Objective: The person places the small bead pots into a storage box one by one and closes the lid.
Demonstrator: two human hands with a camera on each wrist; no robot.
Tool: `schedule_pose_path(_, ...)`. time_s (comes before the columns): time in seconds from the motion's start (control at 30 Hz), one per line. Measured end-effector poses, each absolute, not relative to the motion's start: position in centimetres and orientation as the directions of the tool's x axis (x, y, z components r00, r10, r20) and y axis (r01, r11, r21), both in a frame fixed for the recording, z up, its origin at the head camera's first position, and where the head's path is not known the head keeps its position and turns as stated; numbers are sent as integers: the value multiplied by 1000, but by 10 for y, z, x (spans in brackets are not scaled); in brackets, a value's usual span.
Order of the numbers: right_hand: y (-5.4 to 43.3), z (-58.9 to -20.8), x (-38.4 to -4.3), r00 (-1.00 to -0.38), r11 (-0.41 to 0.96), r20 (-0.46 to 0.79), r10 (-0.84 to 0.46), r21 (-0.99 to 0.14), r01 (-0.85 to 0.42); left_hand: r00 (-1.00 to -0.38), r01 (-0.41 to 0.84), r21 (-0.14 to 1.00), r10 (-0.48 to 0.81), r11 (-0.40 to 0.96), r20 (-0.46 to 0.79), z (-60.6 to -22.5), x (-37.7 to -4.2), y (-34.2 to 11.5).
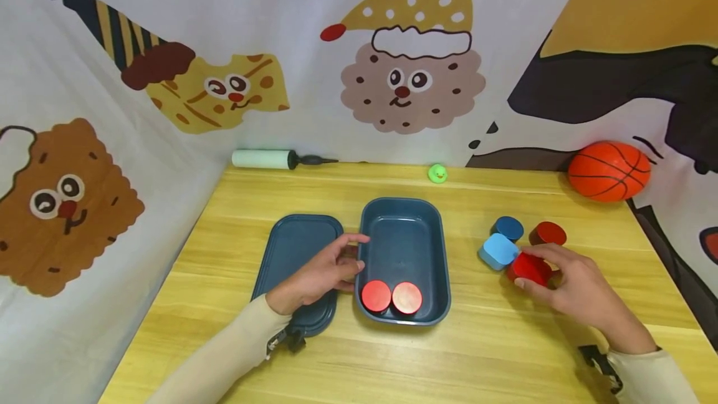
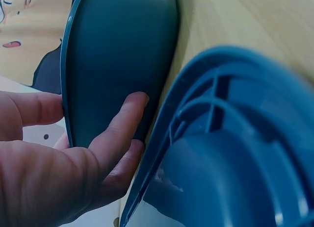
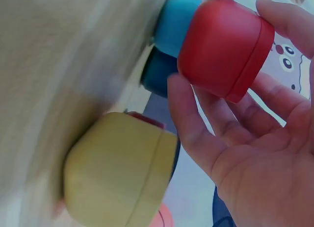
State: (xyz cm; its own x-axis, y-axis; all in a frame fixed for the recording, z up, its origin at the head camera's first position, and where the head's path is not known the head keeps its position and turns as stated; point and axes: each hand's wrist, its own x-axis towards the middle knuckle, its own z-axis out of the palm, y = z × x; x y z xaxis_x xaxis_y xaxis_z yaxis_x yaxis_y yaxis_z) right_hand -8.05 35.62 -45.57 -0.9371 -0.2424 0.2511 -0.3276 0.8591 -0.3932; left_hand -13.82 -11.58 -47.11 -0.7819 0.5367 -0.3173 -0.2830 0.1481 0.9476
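Note:
A dark blue food container (image 1: pixel 447 273) stands open on the table; two small round red-topped pots (image 1: pixel 376 295) sit at its near end. My left hand (image 1: pixel 322 273) grips its left wall, one finger over the rim and others against the outside. Beside it lies the container's dark blue lid (image 1: pixel 294 245), partly under my left arm. At the right, my right hand (image 1: pixel 583 288) holds a small red pot (image 3: pixel 223 48) between thumb and fingers. Close by are a light blue pot (image 1: pixel 498 251), a dark blue pot (image 1: pixel 508 228) and a dark red pot (image 1: pixel 548 233).
A yellow pot (image 3: pixel 115 170) sits near my right wrist, hidden in the head view. Along the back edge are a pale green hand pump (image 1: pixel 263 159), a green rubber duck (image 1: pixel 437 173) and an orange basketball (image 1: pixel 609 171). A printed cloth (image 1: pixel 314 98) hangs behind the table.

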Motion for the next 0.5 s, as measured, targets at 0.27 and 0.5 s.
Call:
schedule_pose_path(0.27, 349, -445, -84, -922, 838, 290, -257, -409, -362, -784, -285, 947, 531, 151, -321, -471, -138, -117)
schedule_pose_path(0.5, 339, -435, -90, -909, 820, 317, -271, -419, -391, -783, -286, 945, 530, 159, -326, -470, -137, -117)
